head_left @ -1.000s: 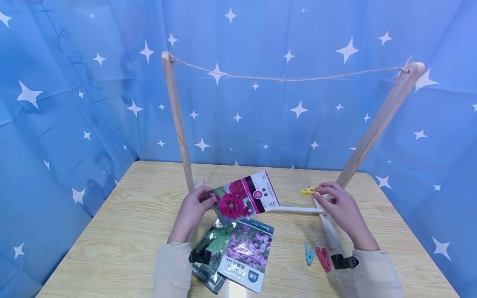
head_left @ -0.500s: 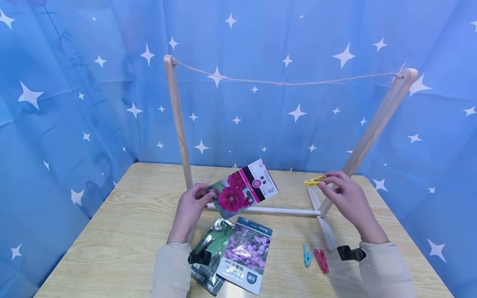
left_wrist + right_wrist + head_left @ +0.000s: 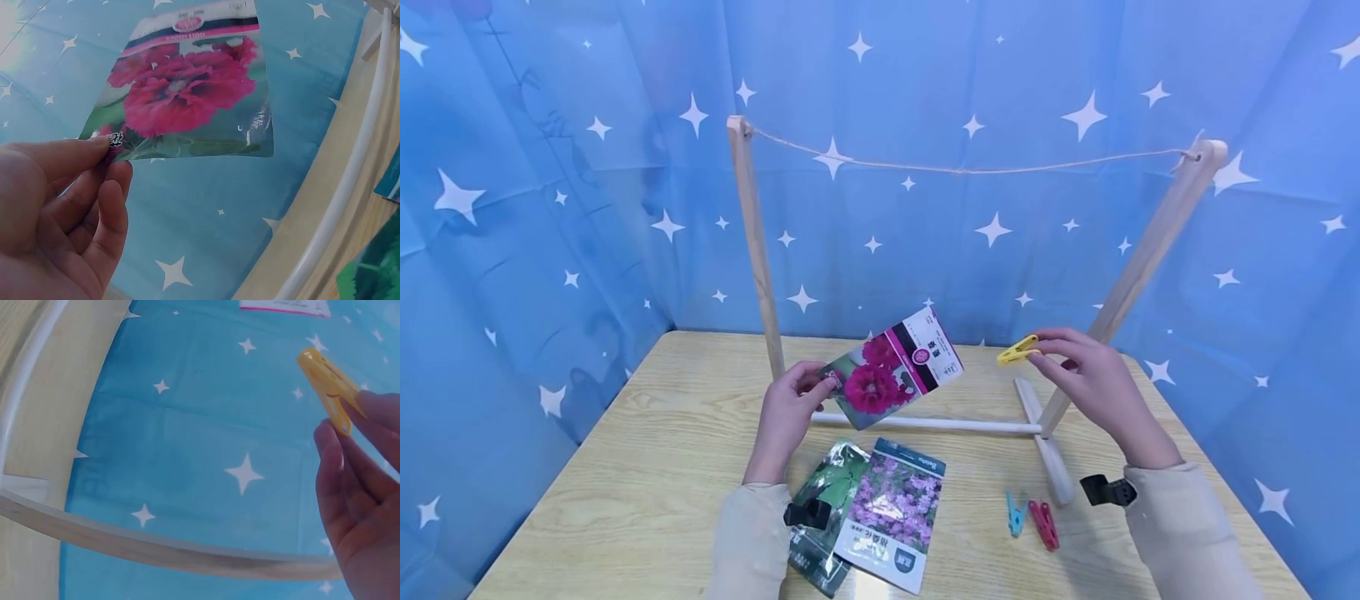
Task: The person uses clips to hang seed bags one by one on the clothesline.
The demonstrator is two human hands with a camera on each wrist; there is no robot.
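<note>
My left hand pinches one corner of a seed packet printed with a magenta flower, holding it tilted above the table. The left wrist view shows the thumb on the front of that packet and fingers behind it. My right hand pinches a yellow clothespin between thumb and fingers, to the right of the packet. In the right wrist view the clothespin has its handle ends between the fingertips. Both held things are in the air, apart from each other, well below the string.
The string hangs between two wooden posts, joined low down by a white rod. Two more packets, a purple-flowered one and a green one, overlap on the table. Blue and red clothespins lie at right.
Both hands have risen slightly from the table. The magenta-flower packet has lifted clear of the two packets below, and the yellow clothespin has moved up with the right hand.
</note>
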